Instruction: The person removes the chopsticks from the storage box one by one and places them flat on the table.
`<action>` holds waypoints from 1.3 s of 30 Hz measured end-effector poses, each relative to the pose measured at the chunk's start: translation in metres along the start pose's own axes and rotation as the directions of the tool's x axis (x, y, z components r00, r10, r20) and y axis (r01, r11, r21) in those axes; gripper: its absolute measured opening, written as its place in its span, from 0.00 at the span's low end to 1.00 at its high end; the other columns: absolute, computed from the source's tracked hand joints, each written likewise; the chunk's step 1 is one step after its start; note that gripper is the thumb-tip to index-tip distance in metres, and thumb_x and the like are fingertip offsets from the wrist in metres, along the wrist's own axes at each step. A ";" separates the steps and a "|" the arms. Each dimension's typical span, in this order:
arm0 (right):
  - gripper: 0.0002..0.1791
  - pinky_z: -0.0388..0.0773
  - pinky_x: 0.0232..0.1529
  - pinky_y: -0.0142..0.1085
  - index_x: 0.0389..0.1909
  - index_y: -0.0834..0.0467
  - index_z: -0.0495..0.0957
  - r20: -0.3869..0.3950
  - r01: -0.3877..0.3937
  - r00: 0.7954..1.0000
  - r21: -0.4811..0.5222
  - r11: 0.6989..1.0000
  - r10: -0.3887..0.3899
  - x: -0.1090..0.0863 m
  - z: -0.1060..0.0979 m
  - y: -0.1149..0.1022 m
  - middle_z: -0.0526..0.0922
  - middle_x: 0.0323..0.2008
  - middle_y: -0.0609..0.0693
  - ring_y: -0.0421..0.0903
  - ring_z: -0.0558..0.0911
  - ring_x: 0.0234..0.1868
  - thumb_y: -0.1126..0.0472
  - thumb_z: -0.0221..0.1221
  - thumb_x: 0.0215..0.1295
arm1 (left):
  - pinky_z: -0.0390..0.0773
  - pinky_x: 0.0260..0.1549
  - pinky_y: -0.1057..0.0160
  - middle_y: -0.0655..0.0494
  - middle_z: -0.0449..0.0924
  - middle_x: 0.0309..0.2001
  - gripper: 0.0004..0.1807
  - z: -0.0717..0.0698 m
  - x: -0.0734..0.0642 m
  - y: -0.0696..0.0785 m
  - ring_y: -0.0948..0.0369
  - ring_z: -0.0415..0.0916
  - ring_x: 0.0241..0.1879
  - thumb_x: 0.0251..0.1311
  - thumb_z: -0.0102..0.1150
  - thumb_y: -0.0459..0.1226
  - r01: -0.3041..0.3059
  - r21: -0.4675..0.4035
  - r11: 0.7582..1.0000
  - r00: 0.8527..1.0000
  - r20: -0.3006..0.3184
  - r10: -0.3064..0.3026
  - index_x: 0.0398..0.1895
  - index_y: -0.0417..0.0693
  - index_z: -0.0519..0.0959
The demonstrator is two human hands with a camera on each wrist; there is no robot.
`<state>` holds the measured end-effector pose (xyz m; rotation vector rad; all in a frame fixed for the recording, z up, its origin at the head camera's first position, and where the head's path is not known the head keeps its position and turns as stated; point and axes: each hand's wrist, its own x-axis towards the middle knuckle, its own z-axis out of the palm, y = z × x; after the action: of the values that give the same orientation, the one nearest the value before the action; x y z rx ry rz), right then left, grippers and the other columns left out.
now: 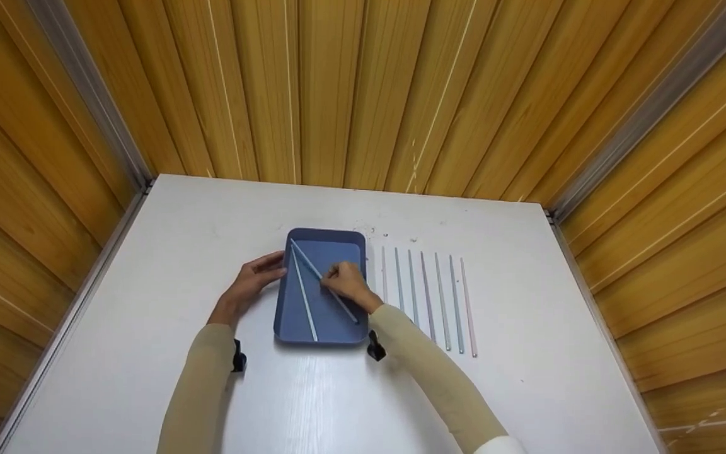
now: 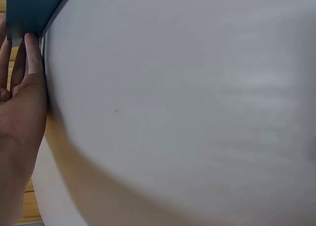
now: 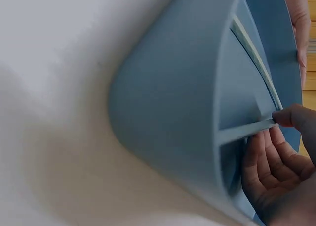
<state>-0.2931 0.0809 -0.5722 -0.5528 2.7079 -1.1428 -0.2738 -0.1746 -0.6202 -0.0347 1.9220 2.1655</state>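
A blue rectangular tray rests on the white table. My left hand lies along its left side, fingers extended against the outer wall; in the left wrist view the fingertips meet the tray's edge. Over the tray's inside, my right hand pinches a light-blue thin stick between thumb and fingers. That stick slants from the far left corner toward the near right side. A pale thin stick lies in the tray to its left, their far ends close together.
Several thin sticks in pale blue, grey and pink, among them a pink stick, lie in a row right of the tray; my right forearm covers some near ends. Small specks dot the white table. Wood-patterned walls enclose it.
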 end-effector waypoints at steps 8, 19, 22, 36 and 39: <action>0.10 0.76 0.33 0.24 0.39 0.70 0.87 0.074 0.099 0.992 0.055 0.994 -0.103 -0.001 -0.013 0.007 0.90 0.36 0.63 0.38 0.80 0.31 0.65 0.64 0.66 | 0.71 0.71 0.60 0.43 0.65 0.76 0.34 0.002 -0.001 -0.001 0.51 0.63 0.76 0.69 0.64 0.35 0.013 0.021 1.000 1.000 -0.001 -0.012 0.76 0.44 0.65; 0.10 0.76 0.35 0.24 0.41 0.68 0.88 0.073 0.085 0.993 0.129 0.988 -0.094 -0.009 -0.030 0.006 0.90 0.38 0.63 0.36 0.81 0.32 0.64 0.64 0.68 | 0.73 0.68 0.64 0.46 0.68 0.75 0.33 0.002 0.001 0.000 0.53 0.64 0.76 0.68 0.65 0.35 0.012 0.000 1.000 1.000 -0.002 -0.012 0.75 0.45 0.68; 0.11 0.75 0.35 0.24 0.41 0.67 0.88 0.062 0.077 0.994 0.136 0.988 -0.086 -0.012 -0.035 0.007 0.90 0.38 0.62 0.34 0.78 0.31 0.63 0.64 0.69 | 0.74 0.67 0.65 0.46 0.69 0.75 0.34 0.002 0.001 0.001 0.53 0.65 0.75 0.67 0.66 0.35 0.013 -0.003 1.000 1.000 0.003 -0.013 0.75 0.45 0.68; 0.13 0.75 0.30 0.24 0.46 0.69 0.86 0.042 0.040 0.998 0.206 0.978 -0.050 -0.030 -0.066 0.019 0.89 0.38 0.66 0.33 0.79 0.28 0.62 0.62 0.72 | 0.76 0.61 0.71 0.40 0.66 0.75 0.35 0.001 0.002 0.000 0.50 0.65 0.75 0.68 0.65 0.34 -0.013 0.023 1.000 1.000 0.018 0.012 0.76 0.41 0.66; 0.13 0.73 0.28 0.24 0.47 0.71 0.85 0.028 0.043 0.998 0.234 0.971 -0.051 -0.033 -0.072 0.023 0.88 0.38 0.67 0.31 0.77 0.26 0.63 0.61 0.72 | 0.76 0.61 0.72 0.40 0.66 0.75 0.35 -0.001 0.001 0.000 0.52 0.67 0.74 0.68 0.65 0.35 -0.007 0.026 1.000 1.000 0.013 0.007 0.76 0.42 0.66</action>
<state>-0.2890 0.1555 -0.5383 -0.5959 2.4962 -1.4255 -0.2750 -0.1751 -0.6200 -0.0096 1.9456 2.1400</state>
